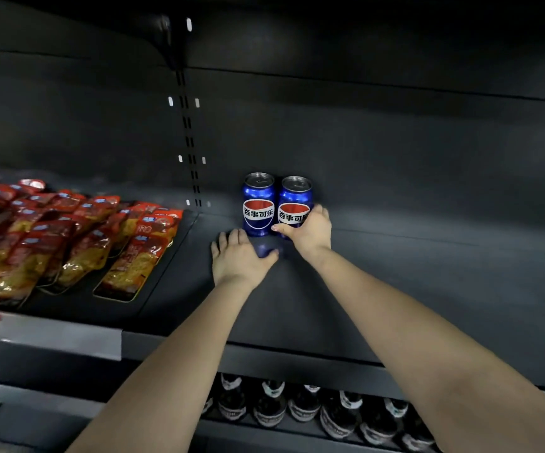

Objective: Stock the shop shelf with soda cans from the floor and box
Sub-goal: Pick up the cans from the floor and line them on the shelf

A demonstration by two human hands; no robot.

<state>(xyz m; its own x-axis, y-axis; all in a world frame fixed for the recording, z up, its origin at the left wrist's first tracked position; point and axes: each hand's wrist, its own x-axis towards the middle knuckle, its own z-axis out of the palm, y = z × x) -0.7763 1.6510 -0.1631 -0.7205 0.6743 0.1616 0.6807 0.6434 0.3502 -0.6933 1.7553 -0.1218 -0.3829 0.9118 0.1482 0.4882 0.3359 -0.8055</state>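
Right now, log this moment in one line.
right hand: grips right can | left hand: rests on shelf by left can | both upright, side by side

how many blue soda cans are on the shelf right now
2. The left can stands upright near the back of the shelf. The right can stands close beside it, gripped by the right hand. No others show.

Snack packets (pixel 68 233) left — bottles (pixel 300 407) below
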